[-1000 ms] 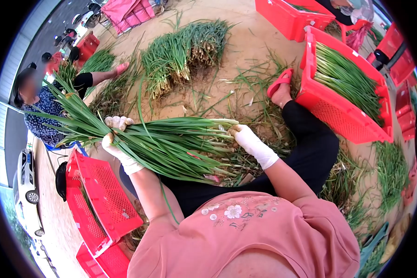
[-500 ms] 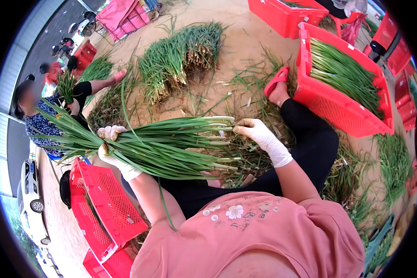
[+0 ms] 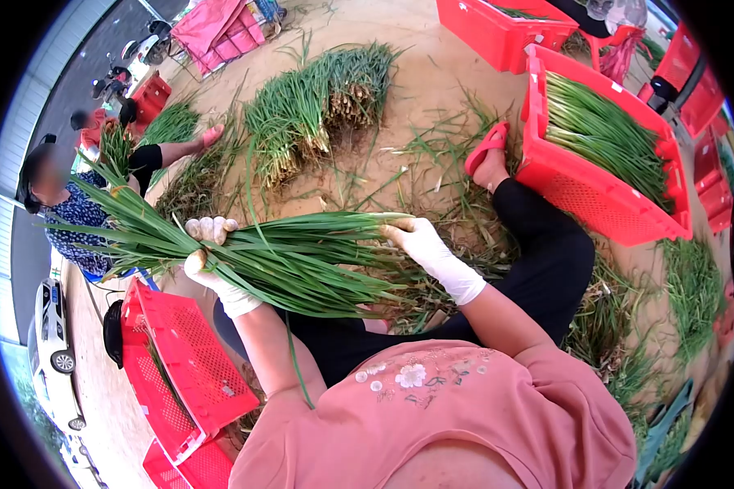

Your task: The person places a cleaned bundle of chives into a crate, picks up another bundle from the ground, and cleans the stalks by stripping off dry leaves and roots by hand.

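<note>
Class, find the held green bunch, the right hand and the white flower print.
Green bunch (image 3: 302, 265), head view: middle of its leaves.
Right hand (image 3: 426, 247), head view: back of the glove.
White flower print (image 3: 410, 376), head view: flower's centre.

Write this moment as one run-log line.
left hand: grips green bunch | right hand: at pale stem ends | red crate: holds greens

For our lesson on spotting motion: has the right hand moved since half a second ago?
Yes. The right hand has moved leftward in the view, away from the red crate of stalks.

Bent leg separates bunch from filled crate
</note>
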The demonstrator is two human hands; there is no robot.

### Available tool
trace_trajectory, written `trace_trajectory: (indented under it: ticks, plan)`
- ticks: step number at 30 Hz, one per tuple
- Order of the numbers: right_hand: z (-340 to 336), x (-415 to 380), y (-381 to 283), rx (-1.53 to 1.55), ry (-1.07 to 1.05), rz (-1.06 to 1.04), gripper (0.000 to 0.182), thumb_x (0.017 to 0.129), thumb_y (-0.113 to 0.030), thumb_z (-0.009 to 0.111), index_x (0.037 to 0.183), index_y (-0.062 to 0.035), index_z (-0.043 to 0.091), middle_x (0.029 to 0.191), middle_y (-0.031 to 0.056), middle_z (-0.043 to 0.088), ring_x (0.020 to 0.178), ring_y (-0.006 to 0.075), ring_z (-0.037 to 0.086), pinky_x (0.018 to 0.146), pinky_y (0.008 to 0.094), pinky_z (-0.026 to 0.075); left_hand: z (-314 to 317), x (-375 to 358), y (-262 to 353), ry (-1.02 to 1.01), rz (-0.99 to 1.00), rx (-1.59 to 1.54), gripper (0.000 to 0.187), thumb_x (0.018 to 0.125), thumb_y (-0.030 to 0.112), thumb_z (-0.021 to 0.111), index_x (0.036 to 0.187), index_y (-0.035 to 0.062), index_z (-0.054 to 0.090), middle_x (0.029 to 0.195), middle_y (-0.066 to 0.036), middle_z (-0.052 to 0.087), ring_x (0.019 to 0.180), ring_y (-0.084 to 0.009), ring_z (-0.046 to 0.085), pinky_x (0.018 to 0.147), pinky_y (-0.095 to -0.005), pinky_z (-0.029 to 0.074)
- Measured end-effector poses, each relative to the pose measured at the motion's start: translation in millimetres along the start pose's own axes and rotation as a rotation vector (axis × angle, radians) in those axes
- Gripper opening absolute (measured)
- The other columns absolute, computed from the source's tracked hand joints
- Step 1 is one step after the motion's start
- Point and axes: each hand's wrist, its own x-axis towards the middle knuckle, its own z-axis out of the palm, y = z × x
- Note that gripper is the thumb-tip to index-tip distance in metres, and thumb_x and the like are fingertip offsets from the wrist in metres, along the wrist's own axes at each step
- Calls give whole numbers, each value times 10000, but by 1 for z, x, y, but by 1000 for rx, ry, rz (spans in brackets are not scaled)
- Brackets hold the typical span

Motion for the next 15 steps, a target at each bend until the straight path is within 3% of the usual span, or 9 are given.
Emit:
trace_trajectory:
  ticks: [2,4,6,8,10,12,15]
  plan:
    - [15,14,0,-84,-76,72,302,846,-177,598,1061,37,603,914,55,641,774,104,562,709,246,448,0,3,-7,-19,-31,72,288,548,94,642,770,91,459,612,9,404,592,-143,429,766,-335,430]
    - [34,16,-12,130,-84,195,282,841,-180,606,1018,40,619,890,55,642,757,104,561,686,244,442,9,1,-19,-31,-80,117,304,511,109,652,751,91,467,586,1,410,573,-153,435,759,-342,430]
    - [42,12,-40,214,-73,270,199,842,-185,608,889,5,648,686,12,584,606,88,517,587,252,437,8,1,-28,-45,-119,170,313,469,106,668,728,80,495,581,-21,455,573,-169,448,748,-342,429]
    - [48,13,-56,423,-146,132,181,855,-176,578,870,-4,632,710,38,586,561,97,497,541,246,425,10,0,-35,-130,-167,219,315,515,87,669,757,77,467,615,-14,432,610,-151,432,722,-303,401]
    - [48,7,-88,550,-191,82,157,877,-150,547,872,-6,609,688,33,568,560,96,501,523,243,435,-8,0,-41,-98,-158,271,311,483,87,675,720,58,475,588,-27,439,587,-159,419,579,-277,340]
    - [34,-13,-140,848,-177,16,137,880,-146,543,870,-19,595,694,29,570,550,99,500,526,255,441,-5,0,-44,-62,-161,287,294,451,75,664,700,36,512,614,-49,507,557,-179,467,576,-306,378]
    - [-25,-29,-172,1006,-348,-466,104,871,-135,543,836,-46,584,685,23,561,541,88,515,539,251,443,-14,2,-37,-4,-144,274,279,460,69,658,690,44,502,607,-42,491,561,-172,454,572,-304,370]
